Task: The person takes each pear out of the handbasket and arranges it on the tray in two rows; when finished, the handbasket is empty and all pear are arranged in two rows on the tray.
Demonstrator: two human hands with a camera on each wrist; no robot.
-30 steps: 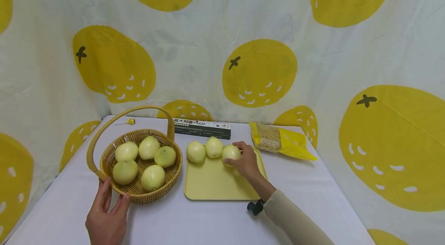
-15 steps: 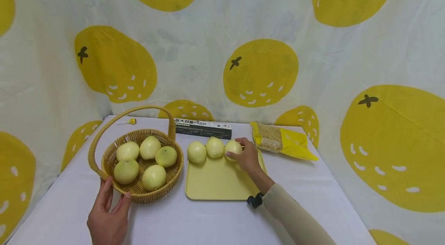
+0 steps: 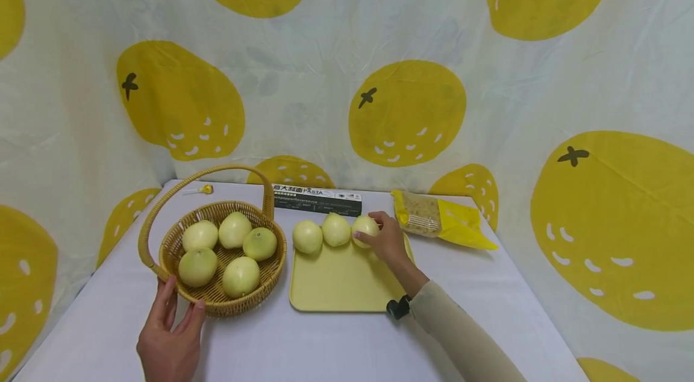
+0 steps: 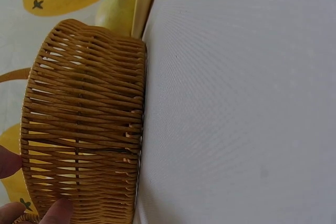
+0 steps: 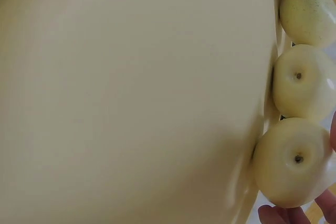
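Observation:
My left hand (image 3: 169, 337) holds the near left rim of a round wicker basket (image 3: 255, 303), close to the foot of its arched handle. Several pale yellow-green round fruits (image 3: 241, 277) lie inside. In the left wrist view, fingertips (image 4: 59, 211) touch the woven side. My right hand (image 3: 389, 243) grips a smooth pale fruit (image 3: 365, 230) at the far right part of a yellow tray (image 3: 341, 285). Two similar fruits, a left one (image 3: 307, 237) and a middle one (image 3: 336, 229), stand beside it in a row along the tray's far edge. The right wrist view shows the gripped fruit's dimpled end (image 5: 298, 158).
Behind the tray lies a dark pasta box (image 3: 317, 200). A yellow packet of noodle-like food (image 3: 434, 219) is at the back right, and a small yellow-wrapped lollipop (image 3: 205, 189) at the back left. A fruit-print curtain (image 3: 303, 99) rises behind the white-covered table (image 3: 260, 352).
The right hand has shifted the gripped fruit slightly right and back, then stayed almost in place. The left hand and basket keep their position, with a slight shift of the whole view.

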